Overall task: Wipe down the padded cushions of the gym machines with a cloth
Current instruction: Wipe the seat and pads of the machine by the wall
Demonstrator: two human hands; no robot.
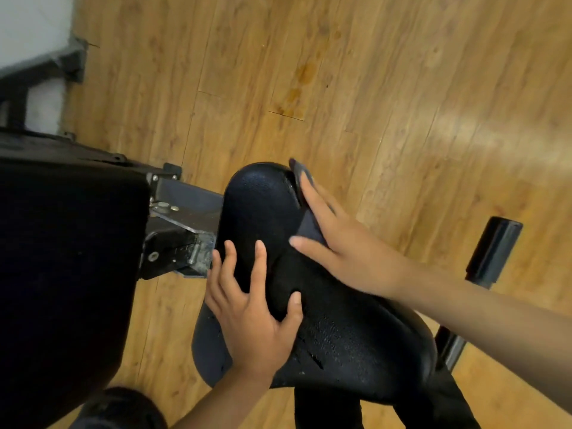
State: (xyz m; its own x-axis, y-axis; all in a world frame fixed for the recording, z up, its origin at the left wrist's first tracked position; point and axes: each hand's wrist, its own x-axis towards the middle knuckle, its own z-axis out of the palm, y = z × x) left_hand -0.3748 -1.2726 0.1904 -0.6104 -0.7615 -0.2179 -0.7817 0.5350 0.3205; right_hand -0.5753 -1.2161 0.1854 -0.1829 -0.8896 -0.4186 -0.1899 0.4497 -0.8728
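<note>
Black seat cushion [257, 205] centre frame, over wood floor [371, 72]; dark cloth [310, 228] draped on cushion's right edge toward narrow end; right hand [343, 246] flat on cloth, fingers straight, pressing, not curled; left hand [252, 308] resting on cushion's left side, fingers spread, gripping nothing; big black back pad [68, 258] at left, metal bracket [182, 209] between.

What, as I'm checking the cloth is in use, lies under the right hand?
A dark cloth, pressed flat onto the black seat cushion; its end pokes out beyond the right hand, which covers the rest of it.
</note>
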